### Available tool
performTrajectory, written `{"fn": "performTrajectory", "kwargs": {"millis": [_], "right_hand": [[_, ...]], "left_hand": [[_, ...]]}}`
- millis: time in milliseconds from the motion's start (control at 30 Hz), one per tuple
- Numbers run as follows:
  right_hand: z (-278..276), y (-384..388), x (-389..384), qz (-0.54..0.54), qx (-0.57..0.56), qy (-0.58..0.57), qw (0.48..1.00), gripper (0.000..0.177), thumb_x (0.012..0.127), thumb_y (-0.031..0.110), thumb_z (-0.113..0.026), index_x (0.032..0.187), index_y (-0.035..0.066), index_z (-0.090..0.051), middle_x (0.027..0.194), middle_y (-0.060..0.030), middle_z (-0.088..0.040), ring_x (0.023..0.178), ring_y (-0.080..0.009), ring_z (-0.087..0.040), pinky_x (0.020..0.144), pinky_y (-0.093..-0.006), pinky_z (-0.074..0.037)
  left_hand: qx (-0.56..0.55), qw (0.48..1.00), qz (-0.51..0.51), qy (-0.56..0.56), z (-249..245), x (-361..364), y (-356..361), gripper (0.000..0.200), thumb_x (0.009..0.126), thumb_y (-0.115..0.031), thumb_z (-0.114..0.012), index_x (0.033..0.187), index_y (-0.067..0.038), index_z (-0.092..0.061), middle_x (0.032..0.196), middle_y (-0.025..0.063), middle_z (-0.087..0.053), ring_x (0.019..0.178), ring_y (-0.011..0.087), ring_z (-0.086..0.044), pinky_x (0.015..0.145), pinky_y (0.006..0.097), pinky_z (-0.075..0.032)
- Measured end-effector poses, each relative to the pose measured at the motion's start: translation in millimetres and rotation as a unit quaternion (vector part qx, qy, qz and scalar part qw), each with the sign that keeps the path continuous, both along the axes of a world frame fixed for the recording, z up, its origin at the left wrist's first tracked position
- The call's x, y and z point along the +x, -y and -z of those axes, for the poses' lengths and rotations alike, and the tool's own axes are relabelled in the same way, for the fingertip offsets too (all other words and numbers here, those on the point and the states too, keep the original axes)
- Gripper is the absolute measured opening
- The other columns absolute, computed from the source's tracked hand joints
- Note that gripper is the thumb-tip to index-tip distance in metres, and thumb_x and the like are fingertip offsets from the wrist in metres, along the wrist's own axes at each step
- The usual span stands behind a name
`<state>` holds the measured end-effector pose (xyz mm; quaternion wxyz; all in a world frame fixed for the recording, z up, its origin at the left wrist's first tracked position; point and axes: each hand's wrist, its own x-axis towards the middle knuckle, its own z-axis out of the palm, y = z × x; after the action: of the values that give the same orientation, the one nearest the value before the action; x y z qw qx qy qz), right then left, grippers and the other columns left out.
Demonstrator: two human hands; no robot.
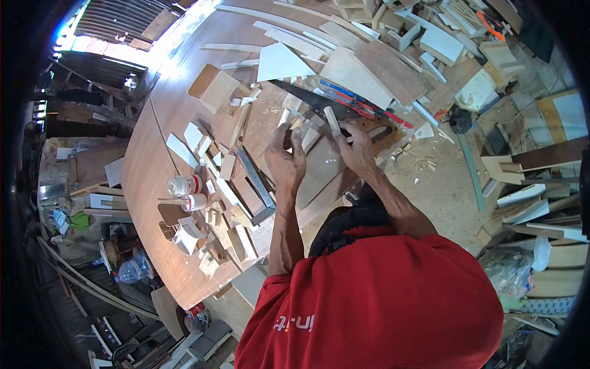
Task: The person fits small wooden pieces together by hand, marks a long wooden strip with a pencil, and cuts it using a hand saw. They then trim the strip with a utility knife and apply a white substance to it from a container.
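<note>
Over the wooden worktable (147,166), my left hand (286,157) has its thumb and fingers closed round a small pale wood piece (284,117). My right hand (356,147) pinches a short light wood strip (331,118), which points up and away from me. The two hands are apart. Between and beyond them lie small wood pieces (311,136) on a board. Left of my left hand rests a dark metal frame-like tool (255,178). Blue and red bars (362,104) lie just beyond my right hand.
Two jars (184,185) and wood offcuts (244,243) stand on the left part of the table. Long strips (283,40) and flat boards (353,74) cover its far side. Wood scraps (522,203) are piled at the right, and a plastic bottle (133,269) lies lower left.
</note>
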<state>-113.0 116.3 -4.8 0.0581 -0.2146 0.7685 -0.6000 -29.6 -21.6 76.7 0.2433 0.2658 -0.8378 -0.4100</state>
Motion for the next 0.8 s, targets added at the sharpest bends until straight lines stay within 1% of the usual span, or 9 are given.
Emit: {"fn": "performTrajectory", "kwargs": {"millis": [33, 100, 167, 233, 367, 500, 567, 667, 800], "right_hand": [[3, 1, -8, 0.013, 0.059, -0.042, 0.997, 0.028, 0.085, 0.016, -0.065, 0.105, -0.002, -0.063, 0.101, -0.0185, -0.063, 0.087, -0.0319, -0.063, 0.076, -0.0367, -0.05], [3, 5, -19, 0.017, 0.035, -0.024, 0.999, 0.03, 0.086, 0.022, -0.063, 0.105, -0.001, -0.065, 0.098, -0.0182, -0.065, 0.084, -0.0305, -0.064, 0.075, -0.0372, -0.05], [-3, 9, -32, -0.083, 0.02, 0.097, 0.992, 0.031, 0.085, 0.021, -0.063, 0.107, 0.0, -0.065, 0.092, -0.0175, -0.068, 0.08, -0.0297, -0.065, 0.075, -0.0383, -0.05], [1, 14, -44, -0.107, 0.046, 0.129, 0.985, 0.034, 0.085, 0.025, -0.062, 0.108, 0.001, -0.066, 0.093, -0.017, -0.069, 0.085, -0.0307, -0.066, 0.078, -0.0391, -0.051], [13, 28, -60, -0.16, 0.076, 0.124, 0.976, 0.04, 0.084, 0.033, -0.062, 0.108, 0.001, -0.067, 0.101, -0.0191, -0.068, 0.095, -0.0322, -0.067, 0.08, -0.0373, -0.051], [14, 36, -70, -0.195, 0.09, 0.137, 0.967, 0.038, 0.082, 0.03, -0.064, 0.107, 0.002, -0.067, 0.1, -0.0198, -0.068, 0.093, -0.0329, -0.067, 0.08, -0.0378, -0.052], [16, 39, -74, -0.207, 0.111, 0.155, 0.96, 0.037, 0.081, 0.029, -0.064, 0.106, 0.002, -0.067, 0.099, -0.0199, -0.068, 0.093, -0.0331, -0.067, 0.08, -0.0381, -0.052], [24, 42, -78, -0.253, 0.099, 0.127, 0.954, 0.036, 0.083, 0.024, -0.065, 0.108, -0.002, -0.066, 0.097, -0.0196, -0.069, 0.087, -0.0248, -0.068, 0.076, -0.0345, -0.051], [33, 47, -84, -0.234, 0.107, 0.101, 0.961, 0.036, 0.082, 0.021, -0.062, 0.109, -0.003, -0.063, 0.103, -0.0226, -0.066, 0.094, -0.0344, -0.066, 0.081, -0.0392, -0.051]], "left_hand": [[-0.003, 1.0, -0.003, 0.002, 3, 1, 3, 0.023, 0.089, -0.014, -0.061, 0.106, 0.001, -0.062, 0.08, 0.0178, -0.067, 0.069, 0.0278, -0.066, 0.064, 0.0365, -0.051], [-0.074, 0.997, -0.018, -0.005, 12, 3, 12, 0.024, 0.087, -0.012, -0.062, 0.107, 0.001, -0.061, 0.084, 0.0169, -0.065, 0.072, 0.027, -0.065, 0.065, 0.0352, -0.051], [-0.038, 0.999, -0.027, 0.017, 19, 7, 18, 0.026, 0.085, -0.01, -0.064, 0.109, 0.0, -0.06, 0.091, 0.0166, -0.064, 0.079, 0.0274, -0.063, 0.07, 0.0361, -0.05], [-0.099, 0.993, -0.045, 0.038, 17, 4, 23, 0.031, 0.088, -0.016, -0.065, 0.114, -0.002, -0.06, 0.097, 0.0136, -0.065, 0.086, 0.0212, -0.063, 0.07, 0.0347, -0.051], [-0.144, 0.985, -0.08, 0.048, 6, -2, 27, 0.03, 0.084, -0.012, -0.067, 0.111, 0.0, -0.061, 0.098, 0.0136, -0.064, 0.091, 0.0257, -0.061, 0.082, 0.0379, -0.047], [-0.008, 0.994, -0.072, 0.079, -3, -5, 25, 0.024, 0.084, -0.012, -0.066, 0.106, -0.001, -0.063, 0.1, 0.0132, -0.064, 0.093, 0.0247, -0.062, 0.082, 0.0359, -0.048], [-0.014, 0.993, -0.068, 0.095, -2, -7, 14, 0.026, 0.085, -0.014, -0.067, 0.107, -0.001, -0.062, 0.102, 0.0145, -0.063, 0.095, 0.0261, -0.062, 0.083, 0.0358, -0.048], [-0.174, 0.977, -0.025, 0.124, 11, -13, -2, 0.036, 0.08, -0.017, -0.071, 0.11, -0.001, -0.057, 0.104, 0.0182, -0.06, 0.098, 0.0378, -0.055, 0.086, 0.0441, -0.044], [-0.296, 0.942, -0.072, 0.141, 2, -23, -33, 0.031, 0.079, -0.013, -0.069, 0.106, -0.003, -0.058, 0.102, 0.0176, -0.058, 0.099, 0.037, -0.054, 0.084, 0.0458, -0.043]]}}
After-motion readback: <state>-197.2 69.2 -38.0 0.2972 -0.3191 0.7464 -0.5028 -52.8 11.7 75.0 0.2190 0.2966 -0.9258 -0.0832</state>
